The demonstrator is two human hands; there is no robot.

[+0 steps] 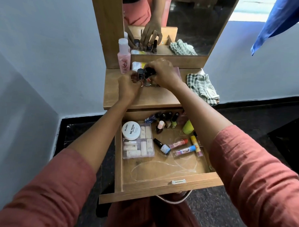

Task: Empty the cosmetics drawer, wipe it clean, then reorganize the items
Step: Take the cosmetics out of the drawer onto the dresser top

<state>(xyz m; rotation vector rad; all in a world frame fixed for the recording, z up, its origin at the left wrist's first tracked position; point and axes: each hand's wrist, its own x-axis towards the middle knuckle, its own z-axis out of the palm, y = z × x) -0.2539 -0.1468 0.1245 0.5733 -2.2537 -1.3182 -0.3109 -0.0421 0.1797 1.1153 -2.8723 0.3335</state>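
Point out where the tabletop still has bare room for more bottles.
Bare: the front strip of the tabletop, from its left corner to the checked cloth. Crowded: back left, where the left hand and right hand hold small bottles beside the pink bottle.

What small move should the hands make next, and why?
Probably set the nail polish bottles down on the tabletop, then reach into the drawer: the left hand and right hand both grip bottles up there, and the white jar and more lie inside.
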